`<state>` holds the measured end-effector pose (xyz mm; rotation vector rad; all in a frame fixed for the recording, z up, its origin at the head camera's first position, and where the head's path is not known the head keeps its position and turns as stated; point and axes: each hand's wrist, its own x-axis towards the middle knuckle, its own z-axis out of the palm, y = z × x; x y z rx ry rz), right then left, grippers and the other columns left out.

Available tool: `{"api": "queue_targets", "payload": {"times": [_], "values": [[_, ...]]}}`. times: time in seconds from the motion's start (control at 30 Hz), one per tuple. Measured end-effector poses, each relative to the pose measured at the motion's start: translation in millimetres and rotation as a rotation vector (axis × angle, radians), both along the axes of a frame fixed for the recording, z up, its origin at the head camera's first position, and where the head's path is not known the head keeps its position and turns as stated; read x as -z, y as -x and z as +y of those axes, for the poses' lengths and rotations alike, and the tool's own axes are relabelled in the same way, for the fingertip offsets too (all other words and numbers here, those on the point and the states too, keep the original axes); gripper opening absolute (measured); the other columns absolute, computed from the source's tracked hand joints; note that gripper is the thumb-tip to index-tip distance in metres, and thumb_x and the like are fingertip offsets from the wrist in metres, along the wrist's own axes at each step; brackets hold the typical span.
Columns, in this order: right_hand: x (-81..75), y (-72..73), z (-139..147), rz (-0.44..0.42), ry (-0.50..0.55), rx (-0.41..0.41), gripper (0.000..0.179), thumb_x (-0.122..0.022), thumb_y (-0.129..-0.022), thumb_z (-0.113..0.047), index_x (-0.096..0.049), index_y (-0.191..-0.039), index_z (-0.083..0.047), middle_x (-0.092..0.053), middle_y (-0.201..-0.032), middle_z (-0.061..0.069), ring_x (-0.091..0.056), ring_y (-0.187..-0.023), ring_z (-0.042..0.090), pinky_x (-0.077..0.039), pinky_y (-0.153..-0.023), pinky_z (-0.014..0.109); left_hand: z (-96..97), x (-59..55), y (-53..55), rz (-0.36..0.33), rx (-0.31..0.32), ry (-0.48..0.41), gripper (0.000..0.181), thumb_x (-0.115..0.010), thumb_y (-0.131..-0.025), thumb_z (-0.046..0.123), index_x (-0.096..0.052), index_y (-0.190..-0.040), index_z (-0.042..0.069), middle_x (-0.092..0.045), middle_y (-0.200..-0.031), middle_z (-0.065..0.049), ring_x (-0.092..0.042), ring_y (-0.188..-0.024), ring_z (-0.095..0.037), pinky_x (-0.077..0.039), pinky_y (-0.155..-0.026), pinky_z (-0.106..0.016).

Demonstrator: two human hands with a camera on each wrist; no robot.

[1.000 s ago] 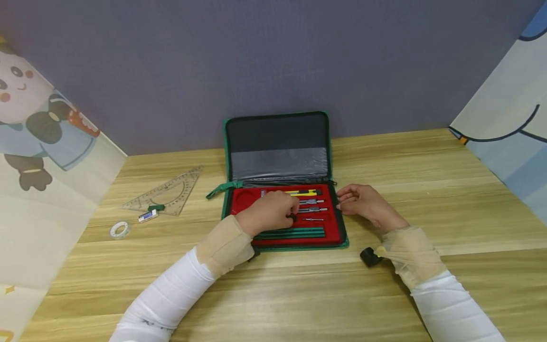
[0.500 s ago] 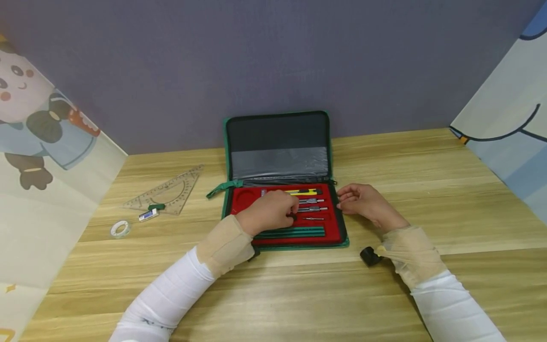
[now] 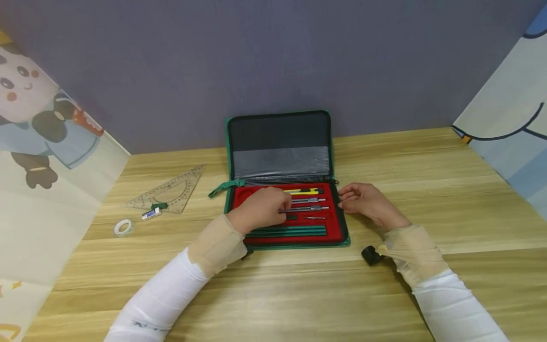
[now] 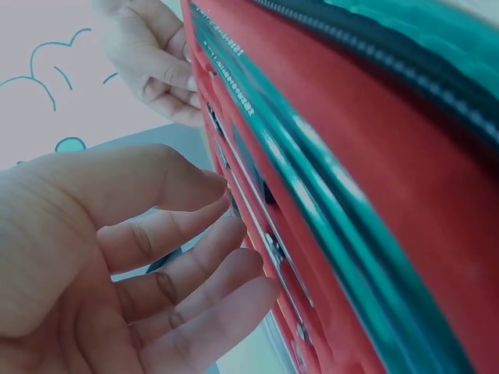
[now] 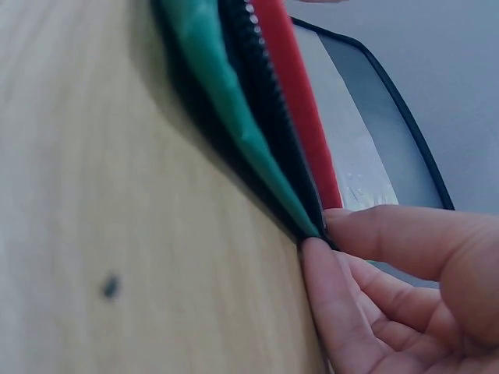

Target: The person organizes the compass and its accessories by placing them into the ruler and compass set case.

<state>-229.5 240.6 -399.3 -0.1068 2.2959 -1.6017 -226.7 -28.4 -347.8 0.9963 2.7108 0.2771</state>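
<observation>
Around the zip case [image 3: 343, 230], its raised lid [image 3: 279, 133] closes the way at 12 o'clock. At 3 o'clock the right hand [image 3: 365, 204], pinching the edge, is the obstacle. The left hand [image 3: 264, 209] partly covers the inside toward 9 o'clock; a strap [image 3: 226, 186] sticks out at 10 o'clock. Farther, near 9 o'clock, lie a set square [image 3: 181, 202], an eraser [image 3: 151, 213] and a tape roll [image 3: 124, 233]. Over the table [image 3: 295, 289], a hand could pass at 2 and 6 o'clock.

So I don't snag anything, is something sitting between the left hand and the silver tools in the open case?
No, nothing visible. The left hand is right by the silver tools; contact is unclear. The green pencils lie on the near side, not in between.
</observation>
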Motion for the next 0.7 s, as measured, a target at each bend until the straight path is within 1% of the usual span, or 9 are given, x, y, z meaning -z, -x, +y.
{"api": "queue_targets", "payload": {"times": [0.07, 0.17, 0.3, 0.37, 0.47, 0.53, 0.63, 0.7], "values": [[0.3, 0.4, 0, 0.002, -0.002, -0.002, 0.043, -0.056, -0.085, 0.005, -0.043, -0.125, 0.016, -0.053, -0.103, 0.017, -0.06, -0.081, 0.005, -0.053, -0.071, 0.019, -3.5, -0.4, -0.7, -0.002, -0.015, -0.003, 0.006, -0.064, -0.083, 0.009, -0.063, -0.089, 0.01, -0.05, -0.064, 0.005, -0.04, -0.059, -0.01, -0.038, -0.059, -0.023], [0.3, 0.6, 0, 0.006, -0.004, -0.008, 0.043, -0.057, -0.086, 0.004, -0.042, -0.125, 0.016, -0.053, -0.104, 0.017, -0.06, -0.081, 0.005, -0.053, -0.071, 0.02, -10.5, -0.6, -1.3, -0.001, -0.038, -0.023, 0.005, -0.064, -0.083, 0.008, -0.063, -0.087, 0.01, -0.054, -0.069, 0.004, -0.042, -0.061, -0.011, -0.039, -0.059, -0.023], [0.5, 0.5, 1, 0.003, -0.002, -0.007, 0.043, -0.056, -0.086, 0.005, -0.042, -0.126, 0.015, -0.053, -0.104, 0.017, -0.06, -0.081, 0.005, -0.054, -0.072, 0.02, -22.4, -0.3, -1.2, -0.001, -0.056, -0.053, 0.006, -0.065, -0.084, 0.006, -0.064, -0.089, 0.009, -0.054, -0.068, 0.002, -0.044, -0.063, -0.013, -0.042, -0.063, -0.025], [0.6, 0.7, 2, 0.002, 0.0, -0.007, 0.043, -0.056, -0.086, 0.005, -0.042, -0.126, 0.015, -0.053, -0.104, 0.017, -0.06, -0.081, 0.004, -0.054, -0.072, 0.02, -28.9, 0.0, -1.0, 0.012, -0.056, -0.064, 0.009, -0.065, -0.084, 0.005, -0.065, -0.092, 0.008, -0.054, -0.068, 0.003, -0.045, -0.065, -0.013, -0.045, -0.067, -0.026], [0.5, 1.0, 2, 0.002, 0.004, -0.007, 0.043, -0.056, -0.087, 0.005, -0.041, -0.126, 0.015, -0.053, -0.104, 0.017, -0.06, -0.081, 0.004, -0.054, -0.072, 0.021, -39.0, -1.0, -1.1, 0.032, -0.058, -0.075, 0.011, -0.065, -0.083, 0.005, -0.065, -0.094, 0.006, -0.055, -0.066, 0.002, -0.046, -0.064, -0.014, -0.047, -0.068, -0.028], [0.4, 1.7, 3, 0.002, 0.008, -0.013, 0.044, -0.056, -0.087, 0.005, -0.041, -0.127, 0.016, -0.053, -0.104, 0.016, -0.06, -0.081, 0.004, -0.054, -0.072, 0.021, -46.0, -1.6, -1.3, 0.047, -0.07, -0.066, 0.012, -0.066, -0.083, 0.006, -0.066, -0.094, 0.007, -0.057, -0.067, 0.004, -0.047, -0.063, -0.013, -0.048, -0.068, -0.028], [0.7, 2.2, 2, -0.005, 0.014, -0.015, 0.043, -0.056, -0.087, 0.005, -0.041, -0.126, 0.016, -0.053, -0.103, 0.015, -0.06, -0.08, 0.003, -0.054, -0.072, 0.021, -57.9, -2.8, -1.6, 0.062, -0.092, -0.048, 0.012, -0.067, -0.082, 0.007, -0.065, -0.094, 0.006, -0.057, -0.066, 0.003, -0.048, -0.063, -0.013, -0.048, -0.066, -0.028], [1.4, 2.5, 1, -0.005, 0.017, -0.018, 0.043, -0.056, -0.087, 0.005, -0.041, -0.126, 0.016, -0.053, -0.102, 0.014, -0.06, -0.08, 0.003, -0.054, -0.072, 0.021, -66.6, -3.4, -2.1, 0.088, -0.104, -0.037, 0.012, -0.067, -0.081, 0.007, -0.065, -0.093, 0.006, -0.058, -0.068, 0.004, -0.051, -0.065, -0.013, -0.049, -0.067, -0.028]]}}
